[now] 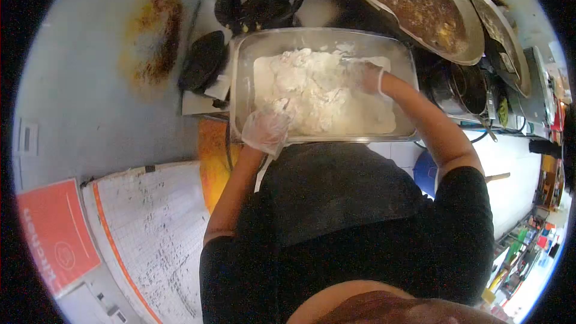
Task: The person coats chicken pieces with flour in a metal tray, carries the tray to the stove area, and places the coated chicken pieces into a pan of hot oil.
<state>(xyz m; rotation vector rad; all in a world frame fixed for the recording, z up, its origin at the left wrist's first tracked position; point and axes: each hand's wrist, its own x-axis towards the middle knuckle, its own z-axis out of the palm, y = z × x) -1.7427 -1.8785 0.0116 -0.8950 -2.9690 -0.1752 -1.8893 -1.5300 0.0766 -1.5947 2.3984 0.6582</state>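
A wide metal tray [324, 35] holds pale flour [378, 117] and a heap of flour-coated pieces [309, 81]; the coating hides what they are. My left hand [268, 131], in a clear plastic glove, reaches over the tray's near left edge. Its fingers look stretched out and touch the near side of the heap. On the right side of the tray my right hand [365, 77], also gloved, is in the flour beside the heap. Motion blur and flour dust smear its fingers.
A black round pan [261, 3] stands behind the tray, and a smaller dark lid-like item [206, 60] lies to its left. Large browned round pans [414, 6] lean at the back right. A dark pot [459, 87] stands right of the tray. A stained wall [108, 72] rises on the left.
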